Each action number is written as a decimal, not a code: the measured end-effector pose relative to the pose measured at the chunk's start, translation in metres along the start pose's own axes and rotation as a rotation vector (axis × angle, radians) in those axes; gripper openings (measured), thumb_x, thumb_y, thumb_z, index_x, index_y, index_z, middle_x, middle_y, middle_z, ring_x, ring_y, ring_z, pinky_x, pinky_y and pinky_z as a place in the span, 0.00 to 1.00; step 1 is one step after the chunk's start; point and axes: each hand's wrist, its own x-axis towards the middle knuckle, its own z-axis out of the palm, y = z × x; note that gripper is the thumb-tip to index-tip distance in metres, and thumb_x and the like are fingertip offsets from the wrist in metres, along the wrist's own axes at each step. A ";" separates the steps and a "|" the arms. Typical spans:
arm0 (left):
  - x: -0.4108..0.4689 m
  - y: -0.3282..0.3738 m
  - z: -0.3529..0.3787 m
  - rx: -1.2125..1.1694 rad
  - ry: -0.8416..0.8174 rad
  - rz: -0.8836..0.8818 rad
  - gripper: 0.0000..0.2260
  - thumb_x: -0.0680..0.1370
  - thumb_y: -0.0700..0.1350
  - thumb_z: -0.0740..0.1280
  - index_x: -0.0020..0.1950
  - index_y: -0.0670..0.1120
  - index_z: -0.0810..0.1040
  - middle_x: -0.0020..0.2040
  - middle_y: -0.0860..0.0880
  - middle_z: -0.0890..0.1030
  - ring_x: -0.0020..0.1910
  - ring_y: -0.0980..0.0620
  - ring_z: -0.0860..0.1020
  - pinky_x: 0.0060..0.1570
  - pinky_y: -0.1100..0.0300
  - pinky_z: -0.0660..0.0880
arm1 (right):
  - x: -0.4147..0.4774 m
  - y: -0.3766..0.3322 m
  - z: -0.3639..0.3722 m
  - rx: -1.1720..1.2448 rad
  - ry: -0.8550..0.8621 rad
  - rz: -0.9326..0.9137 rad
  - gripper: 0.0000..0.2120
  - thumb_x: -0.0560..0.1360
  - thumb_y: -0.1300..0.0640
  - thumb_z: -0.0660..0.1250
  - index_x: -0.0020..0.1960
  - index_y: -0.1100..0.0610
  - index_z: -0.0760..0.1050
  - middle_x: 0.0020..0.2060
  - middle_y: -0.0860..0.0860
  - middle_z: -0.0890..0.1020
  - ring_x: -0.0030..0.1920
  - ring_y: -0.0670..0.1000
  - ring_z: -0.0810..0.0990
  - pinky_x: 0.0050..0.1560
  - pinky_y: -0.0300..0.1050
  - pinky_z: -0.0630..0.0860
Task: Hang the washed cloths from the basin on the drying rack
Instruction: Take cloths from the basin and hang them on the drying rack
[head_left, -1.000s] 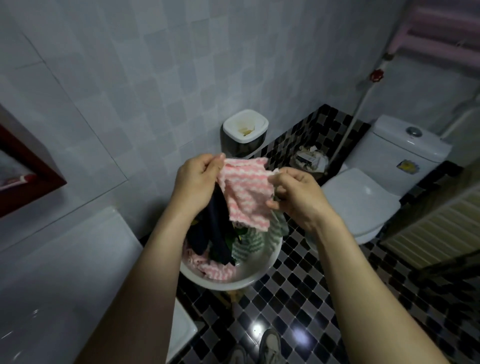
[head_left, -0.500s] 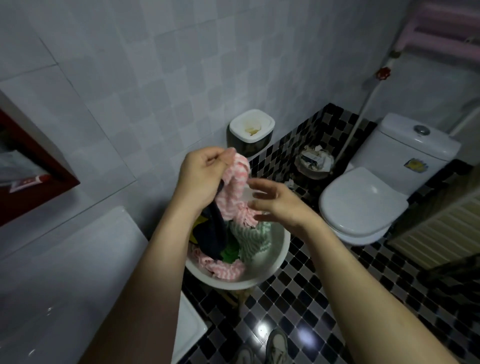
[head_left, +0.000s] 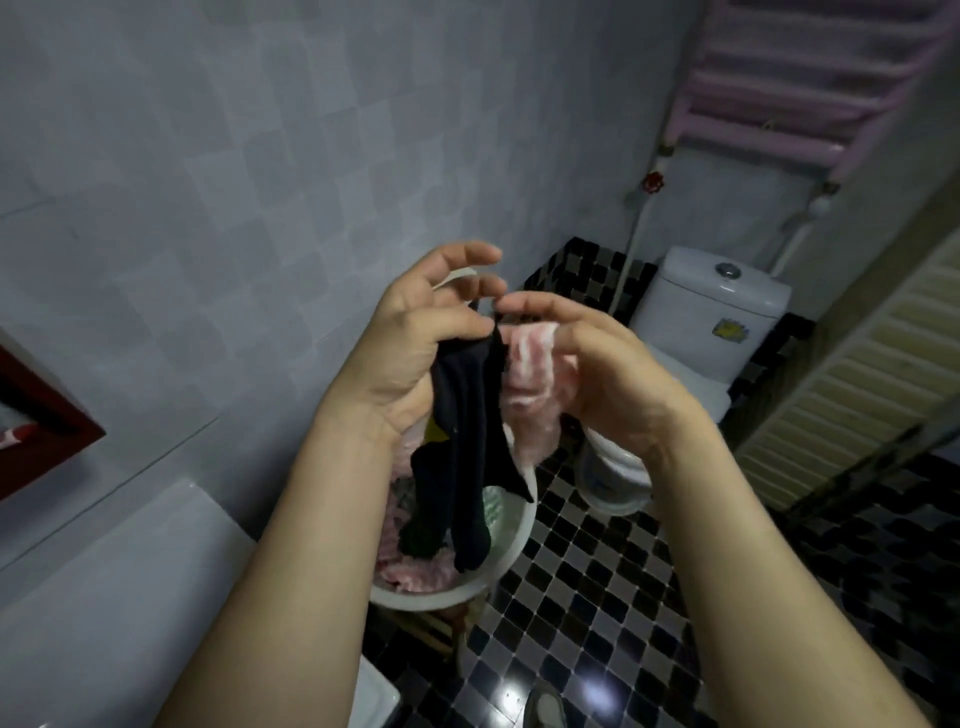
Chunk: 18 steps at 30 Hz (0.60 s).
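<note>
Two cloths hang above the basin (head_left: 441, 597), our left hand (head_left: 410, 358) pinching the black cloth (head_left: 467, 436) and our right hand (head_left: 618, 379) curled round the pink cloth (head_left: 530, 384), one to each hand, we judge, so each can go singly onto the drying rack (head_left: 810, 78) high on the right.

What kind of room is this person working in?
Most likely a small home bathroom. A white toilet stands in the corner, the floor is laid with black and white mosaic tiles, and a pink rack is mounted high above the toilet.
</note>
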 end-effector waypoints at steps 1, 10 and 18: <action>0.001 0.000 0.009 -0.006 -0.051 -0.002 0.19 0.65 0.29 0.64 0.49 0.48 0.80 0.45 0.45 0.79 0.46 0.47 0.77 0.51 0.54 0.72 | -0.009 -0.004 0.000 -0.044 -0.061 0.017 0.21 0.71 0.63 0.61 0.63 0.58 0.74 0.50 0.60 0.80 0.47 0.55 0.79 0.47 0.48 0.76; 0.009 -0.011 0.084 0.117 -0.192 0.118 0.15 0.66 0.29 0.66 0.40 0.49 0.82 0.41 0.49 0.84 0.43 0.54 0.80 0.46 0.62 0.75 | -0.087 -0.018 -0.021 -1.134 0.458 -0.048 0.03 0.73 0.59 0.66 0.42 0.55 0.78 0.32 0.50 0.79 0.30 0.46 0.77 0.32 0.42 0.73; -0.029 -0.039 0.146 0.417 -0.617 -0.162 0.25 0.68 0.38 0.75 0.62 0.57 0.78 0.62 0.49 0.80 0.59 0.56 0.78 0.54 0.58 0.77 | -0.175 -0.015 -0.058 -0.827 0.947 -0.163 0.14 0.73 0.63 0.58 0.40 0.52 0.81 0.38 0.49 0.85 0.42 0.47 0.81 0.47 0.44 0.76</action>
